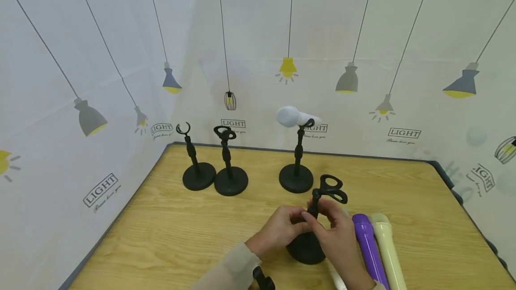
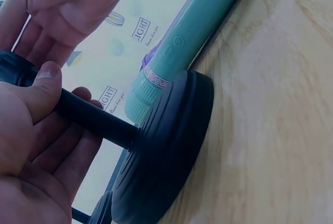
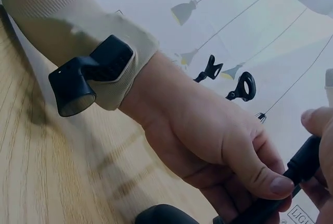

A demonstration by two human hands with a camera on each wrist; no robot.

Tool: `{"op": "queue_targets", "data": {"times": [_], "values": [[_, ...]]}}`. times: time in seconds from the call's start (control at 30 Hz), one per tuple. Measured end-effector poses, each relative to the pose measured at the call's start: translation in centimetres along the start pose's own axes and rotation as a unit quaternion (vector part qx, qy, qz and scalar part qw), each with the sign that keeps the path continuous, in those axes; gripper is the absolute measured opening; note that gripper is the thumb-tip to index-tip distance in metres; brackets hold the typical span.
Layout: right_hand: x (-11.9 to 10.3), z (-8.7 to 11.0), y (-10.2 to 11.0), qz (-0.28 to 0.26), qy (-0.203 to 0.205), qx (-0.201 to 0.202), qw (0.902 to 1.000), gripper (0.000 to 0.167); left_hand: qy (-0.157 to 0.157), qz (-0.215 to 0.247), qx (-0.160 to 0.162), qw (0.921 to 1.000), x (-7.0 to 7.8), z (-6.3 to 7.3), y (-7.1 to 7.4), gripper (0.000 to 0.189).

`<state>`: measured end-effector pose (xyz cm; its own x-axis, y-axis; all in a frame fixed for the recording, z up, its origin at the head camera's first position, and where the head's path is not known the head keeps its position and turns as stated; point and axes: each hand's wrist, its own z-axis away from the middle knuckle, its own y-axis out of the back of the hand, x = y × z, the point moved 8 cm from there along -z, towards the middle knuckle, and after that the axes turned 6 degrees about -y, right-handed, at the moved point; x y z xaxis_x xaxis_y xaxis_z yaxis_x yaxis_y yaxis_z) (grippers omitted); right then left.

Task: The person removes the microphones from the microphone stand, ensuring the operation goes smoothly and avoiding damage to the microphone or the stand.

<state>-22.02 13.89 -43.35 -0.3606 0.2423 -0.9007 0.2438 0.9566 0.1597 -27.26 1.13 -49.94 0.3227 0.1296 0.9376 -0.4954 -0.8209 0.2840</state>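
The thin black post (image 2: 96, 120) of the near microphone stand (image 1: 312, 227) is grasped by the fingers of both hands. It is pinched between the thumb (image 2: 39, 91) and curled fingers of the left hand (image 1: 280, 229), and the thumb tip is seen pressed on the post in the right wrist view. The fingers of the right hand (image 1: 338, 236) are curled round the same post from the right side, just under the clip (image 1: 332, 188) at its top. The stand is set upright on its round base (image 2: 166, 151) at the near middle of the wooden table (image 1: 169, 232).

Just right of the base, a purple microphone (image 1: 368, 247) and a cream microphone (image 1: 389, 249) are laid side by side; a teal microphone (image 2: 182, 47) is seen touching the base in the left wrist view. At the far side, three more stands (image 1: 225, 160) are ranged in a row, and a white microphone (image 1: 292, 117) is held in the rightmost one. A lamp-printed backdrop (image 1: 363, 35) is hung behind the table.
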Motion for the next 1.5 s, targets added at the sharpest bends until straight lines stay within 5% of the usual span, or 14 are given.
{"op": "queue_targets", "data": {"times": [0.43,0.77,0.9,1.13,1.5], "values": [[0.4,0.1,0.1,-0.028,-0.007,-0.006,0.9996,0.019,-0.021,-0.001,0.002,0.9998,0.4,0.0,-0.2,0.020],[0.7,-0.2,-0.1,-0.032,0.035,-0.110,0.9928,0.026,-0.020,-0.006,0.004,0.9998,0.7,0.0,-0.3,0.014],[1.0,-0.2,-0.3,-0.029,0.012,-0.134,0.9905,0.030,-0.017,-0.014,0.001,0.9998,0.5,-0.2,-0.2,0.014],[1.4,0.0,-0.6,0.031,-0.095,-0.080,0.9918,0.037,0.002,-0.021,0.007,0.9997,0.1,-0.2,0.1,0.014],[1.2,0.1,0.3,0.041,-0.060,-0.045,0.9963,0.028,-0.011,-0.019,0.007,0.9997,0.2,-0.3,0.1,0.016]]}}
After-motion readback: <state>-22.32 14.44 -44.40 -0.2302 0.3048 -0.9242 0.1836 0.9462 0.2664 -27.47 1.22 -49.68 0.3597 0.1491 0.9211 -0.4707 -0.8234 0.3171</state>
